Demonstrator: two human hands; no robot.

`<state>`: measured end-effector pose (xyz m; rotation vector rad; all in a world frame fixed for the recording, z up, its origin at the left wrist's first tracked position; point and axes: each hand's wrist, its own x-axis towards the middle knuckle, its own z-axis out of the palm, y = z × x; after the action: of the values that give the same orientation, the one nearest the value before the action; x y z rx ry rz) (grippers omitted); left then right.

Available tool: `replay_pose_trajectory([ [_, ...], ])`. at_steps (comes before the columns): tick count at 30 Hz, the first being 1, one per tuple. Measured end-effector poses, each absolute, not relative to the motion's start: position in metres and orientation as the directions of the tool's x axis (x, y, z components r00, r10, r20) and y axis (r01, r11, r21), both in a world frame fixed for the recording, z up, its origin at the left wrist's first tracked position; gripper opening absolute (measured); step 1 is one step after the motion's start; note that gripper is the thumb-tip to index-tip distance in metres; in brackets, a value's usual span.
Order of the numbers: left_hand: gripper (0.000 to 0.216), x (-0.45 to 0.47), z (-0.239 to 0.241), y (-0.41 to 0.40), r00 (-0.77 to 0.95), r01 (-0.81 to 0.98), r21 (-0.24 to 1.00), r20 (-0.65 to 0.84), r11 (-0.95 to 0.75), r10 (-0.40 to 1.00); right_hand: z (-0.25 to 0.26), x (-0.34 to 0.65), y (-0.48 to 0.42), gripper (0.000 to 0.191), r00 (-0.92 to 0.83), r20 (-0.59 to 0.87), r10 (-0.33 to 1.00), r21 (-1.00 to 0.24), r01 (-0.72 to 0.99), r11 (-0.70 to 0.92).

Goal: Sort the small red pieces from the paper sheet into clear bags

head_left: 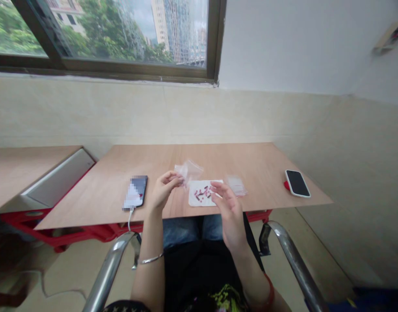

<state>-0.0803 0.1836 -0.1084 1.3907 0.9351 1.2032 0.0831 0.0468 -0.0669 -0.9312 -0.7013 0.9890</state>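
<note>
A small clear plastic bag is pinched at its lower edge between the thumb and fingers of the left hand, which is raised just above the near edge of the table. The bag is held up, crumpled and slightly tilted. The right hand is held lower, over the right end of a white sheet; its fingers are loosely curled and its fingertips lie at the sheet's right edge. Whether anything is held between them cannot be told.

The white sheet lies flat on the table near its front edge, between the two hands, and small red pieces are scattered on it. A second clear bag lies flat on the table just beyond the right hand, close beside the sheet.

A bangle is worn on the left wrist. To the left of the left hand, a phone with a white cable at its near end lies on the table. A second phone, dark screen up, lies well apart near the table's right edge. Chrome chair arms are seen at either side of the person's lap.
</note>
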Motion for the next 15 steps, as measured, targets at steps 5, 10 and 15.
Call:
replay_pose_trajectory([
  [5,0.016,-0.079,-0.054,0.137,0.449,-0.033,0.981,0.184,-0.190,0.874,-0.061,0.117,0.059,0.033,0.187,0.092,0.978,-0.935,-0.322,0.149],
  [10,0.021,-0.074,-0.038,0.120,0.505,-0.007,0.973,0.203,-0.232,0.839,-0.057,0.131,0.058,0.032,-0.023,0.043,0.999,-0.956,-0.292,0.034],
  [15,0.025,-0.072,-0.033,0.114,0.529,0.004,0.963,0.228,-0.270,0.818,-0.052,0.137,0.052,0.023,-0.187,-0.013,0.982,-0.878,-0.468,-0.100],
])
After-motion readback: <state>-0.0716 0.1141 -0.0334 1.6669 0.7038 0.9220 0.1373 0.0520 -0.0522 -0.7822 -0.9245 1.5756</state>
